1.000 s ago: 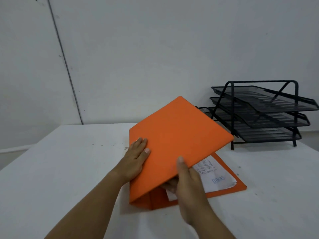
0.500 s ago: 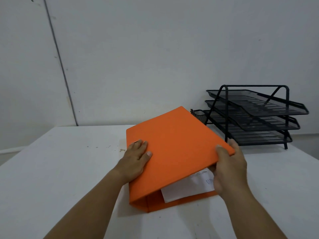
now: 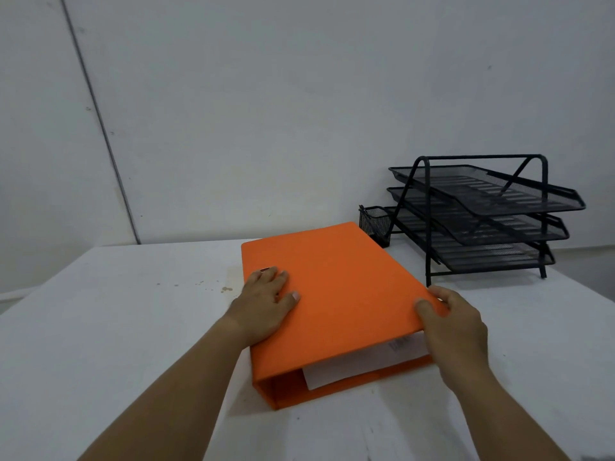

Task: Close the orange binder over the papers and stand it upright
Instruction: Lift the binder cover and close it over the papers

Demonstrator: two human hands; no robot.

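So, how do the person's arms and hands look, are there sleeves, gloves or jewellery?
Both forearms are bare to the bottom edge of the picture: no sleeves or gloves, and no watch or bracelet in view. The left hand has a small metallic glint at one finger, possibly a ring. The right hand shows no jewellery. The nails are short and unpainted.

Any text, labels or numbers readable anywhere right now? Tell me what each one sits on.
Papers inside the orange binder: a dark mark near the right hand, too blurred to read.
Binder cover, black mesh tray rack, mesh cup, table: no text visible.
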